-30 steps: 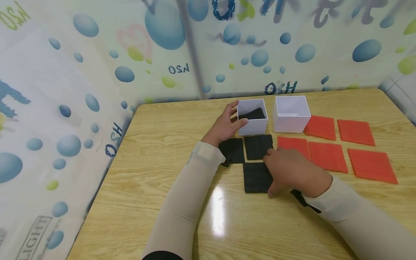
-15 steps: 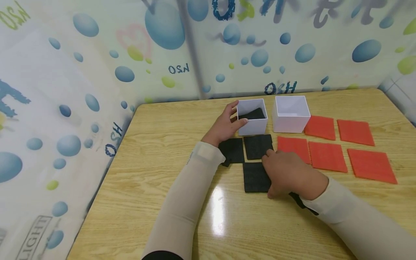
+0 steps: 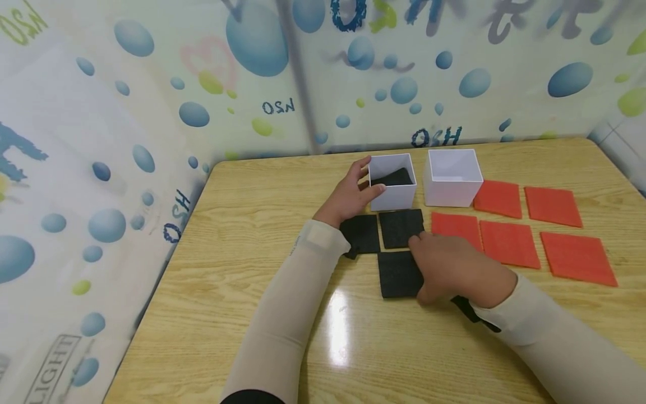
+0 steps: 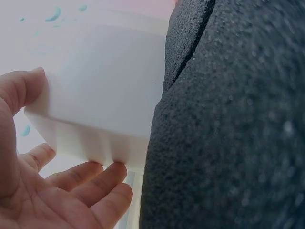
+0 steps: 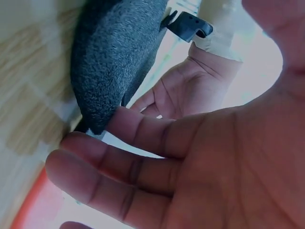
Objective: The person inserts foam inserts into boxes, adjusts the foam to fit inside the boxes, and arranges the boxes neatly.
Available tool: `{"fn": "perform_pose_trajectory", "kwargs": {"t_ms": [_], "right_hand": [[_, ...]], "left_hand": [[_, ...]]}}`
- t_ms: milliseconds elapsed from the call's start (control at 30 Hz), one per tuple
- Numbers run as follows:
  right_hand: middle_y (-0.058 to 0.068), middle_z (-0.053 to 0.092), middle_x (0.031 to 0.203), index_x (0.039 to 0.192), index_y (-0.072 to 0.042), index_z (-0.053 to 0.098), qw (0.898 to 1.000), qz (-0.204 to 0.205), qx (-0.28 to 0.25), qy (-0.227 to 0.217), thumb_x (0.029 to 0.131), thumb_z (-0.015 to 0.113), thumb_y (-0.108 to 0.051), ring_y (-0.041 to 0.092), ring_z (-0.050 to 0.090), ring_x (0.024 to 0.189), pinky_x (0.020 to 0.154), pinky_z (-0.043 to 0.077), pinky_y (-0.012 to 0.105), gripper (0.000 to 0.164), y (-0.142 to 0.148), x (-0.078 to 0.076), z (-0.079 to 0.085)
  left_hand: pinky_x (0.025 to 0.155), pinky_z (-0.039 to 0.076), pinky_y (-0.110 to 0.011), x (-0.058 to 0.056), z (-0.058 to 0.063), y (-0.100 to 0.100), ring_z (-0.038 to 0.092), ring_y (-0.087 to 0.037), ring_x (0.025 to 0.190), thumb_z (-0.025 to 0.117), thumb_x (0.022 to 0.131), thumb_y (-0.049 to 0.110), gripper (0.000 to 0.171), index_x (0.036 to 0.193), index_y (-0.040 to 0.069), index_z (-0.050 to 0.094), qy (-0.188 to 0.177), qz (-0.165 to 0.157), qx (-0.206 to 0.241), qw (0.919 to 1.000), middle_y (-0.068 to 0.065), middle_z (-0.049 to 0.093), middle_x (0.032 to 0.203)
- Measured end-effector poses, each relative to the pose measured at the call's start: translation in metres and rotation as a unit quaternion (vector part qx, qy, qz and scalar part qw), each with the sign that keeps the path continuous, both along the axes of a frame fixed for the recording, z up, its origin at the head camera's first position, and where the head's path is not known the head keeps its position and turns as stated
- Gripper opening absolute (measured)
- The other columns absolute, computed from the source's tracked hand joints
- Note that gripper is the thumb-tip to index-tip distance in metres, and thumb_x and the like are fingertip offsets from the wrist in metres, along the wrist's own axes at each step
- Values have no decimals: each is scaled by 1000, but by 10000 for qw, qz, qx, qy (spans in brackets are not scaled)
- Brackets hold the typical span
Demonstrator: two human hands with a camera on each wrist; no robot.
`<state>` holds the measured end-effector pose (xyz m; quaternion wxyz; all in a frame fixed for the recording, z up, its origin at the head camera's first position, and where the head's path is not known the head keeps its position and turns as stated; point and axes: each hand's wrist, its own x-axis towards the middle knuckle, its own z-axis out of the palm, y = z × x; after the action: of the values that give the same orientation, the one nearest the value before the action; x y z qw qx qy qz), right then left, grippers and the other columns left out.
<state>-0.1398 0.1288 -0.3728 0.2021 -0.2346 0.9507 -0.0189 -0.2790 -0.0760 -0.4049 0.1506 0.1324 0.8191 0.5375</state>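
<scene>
My left hand [image 3: 348, 193] grips the left white box [image 3: 392, 196], thumb over its near rim and the other fingers along its left side. A dark piece [image 3: 398, 177] lies tilted inside this box. In the left wrist view, the fingers [image 4: 112, 183] touch the box's pale wall [image 4: 109, 81]. My right hand [image 3: 454, 266] spans the right edge of the nearest black foam square [image 3: 398, 275], thumb at its near corner and fingers at its far corner. The right wrist view shows the fingertips against black foam [image 5: 114, 62]. Two other black squares [image 3: 401, 228] lie behind it, one partly under my left wrist.
A second white box [image 3: 453, 178] stands right of the first, with no contents showing. Several red squares [image 3: 510, 243] lie flat on the wooden table [image 3: 227, 235] at the right. A patterned wall covering [image 3: 323, 78] rises behind the table's far edge.
My left hand stays on the box. My right hand shifts only slightly at the edge of the nearest black square, whose near edge shifts very slightly away from me.
</scene>
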Motion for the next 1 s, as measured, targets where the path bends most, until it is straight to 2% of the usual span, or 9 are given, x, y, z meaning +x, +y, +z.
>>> {"fn": "perform_pose_trajectory", "kwargs": {"t_ms": [167, 333, 567, 833, 1000], "right_hand": [[14, 65, 110, 125, 1, 54, 9993, -191, -209, -235, 63, 96, -37, 26, 65, 90, 80, 60, 50, 84, 7, -3, 3], [9, 67, 111, 130, -2, 53, 9970, -305, -482, -521, 68, 96, -32, 22, 65, 92, 86, 59, 50, 81, 14, -7, 7], [8, 68, 120, 138, -4, 53, 9919, -177, -1108, -604, 75, 93, -27, 21, 63, 100, 95, 58, 49, 78, 24, -13, 13], [4, 65, 118, 138, -5, 54, 9751, 36, -2117, -653, 81, 91, -25, 21, 61, 106, 94, 57, 45, 71, 39, -21, 15], [3, 66, 119, 139, -4, 57, 9653, 158, -2565, -468, 82, 91, -27, 22, 63, 108, 97, 56, 49, 70, 46, -25, 17]], "left_hand": [[124, 36, -48, 0, 1, 1, 37, -34, 156, 69, 104, 31, 82, 169, 31, 18, 36, -6, -19, 10000, -6, 26, 174], [124, 36, -48, 0, 1, 1, 37, -33, 156, 69, 104, 31, 82, 169, 31, 18, 12, 2, -25, 10000, -7, 26, 174], [124, 36, -48, 0, 1, 0, 38, -33, 155, 69, 103, 34, 82, 168, 31, 19, 5, 34, -114, 9999, -6, 27, 174], [124, 36, -49, 0, 1, 1, 38, -33, 155, 70, 103, 36, 82, 168, 33, 20, -21, 87, -175, 9998, -6, 27, 174], [124, 36, -49, 0, 1, 1, 38, -33, 155, 70, 103, 35, 83, 168, 31, 20, 18, 64, -167, 9998, -7, 27, 174]]}}
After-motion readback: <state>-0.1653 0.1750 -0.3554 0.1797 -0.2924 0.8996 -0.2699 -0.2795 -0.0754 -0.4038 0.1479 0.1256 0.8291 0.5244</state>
